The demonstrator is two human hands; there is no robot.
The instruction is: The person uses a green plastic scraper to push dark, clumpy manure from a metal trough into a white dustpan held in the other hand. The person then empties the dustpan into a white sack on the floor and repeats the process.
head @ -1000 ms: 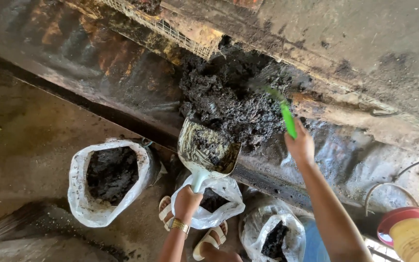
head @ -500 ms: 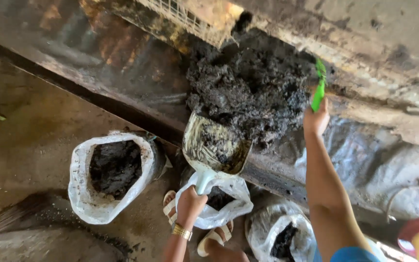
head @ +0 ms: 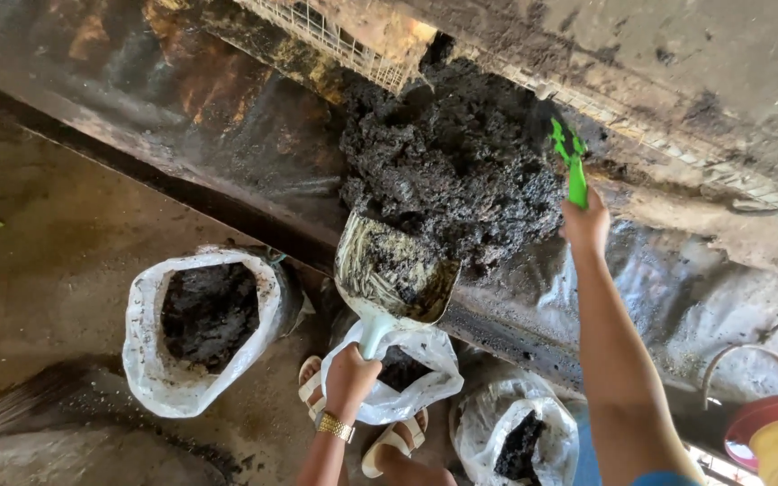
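While a large white sack (head: 195, 328) half full of dark crumbly matter is standing open on the dirt floor (head: 56, 261) at the far left, the work in hand looks to be the gathering step: loosening a dark clumpy heap (head: 456, 171) and catching it in a scoop. Moving rightward, the left hand (head: 350, 378), wearing a gold bracelet (head: 336, 427) at the wrist, is wrapping its fingers (head: 364, 364) fully around the pale handle of the scoop (head: 389, 274), whose soiled bowl is sitting tilted just under the lower edge of the heap, with little in it so far. Directly beneath that hand a smaller white bag (head: 407, 373) is gaping open, partly covering sandalled feet (head: 389, 441), and a third bag (head: 515, 432) with dark contents is resting just to its right. The heap itself is lying on a sloping dark sheet (head: 227, 135) below a wire mesh edge (head: 335, 36). Further right, the right hand (head: 585, 225) is closing tightly on the handle of a green hand rake (head: 571, 157), whose prongs are touching the heap's upper right edge. Judging by this, the next move is calling for a downward pull of the rake toward the scoop, keeping the scoop pressed close against the sheet so clumps are not slipping past it.
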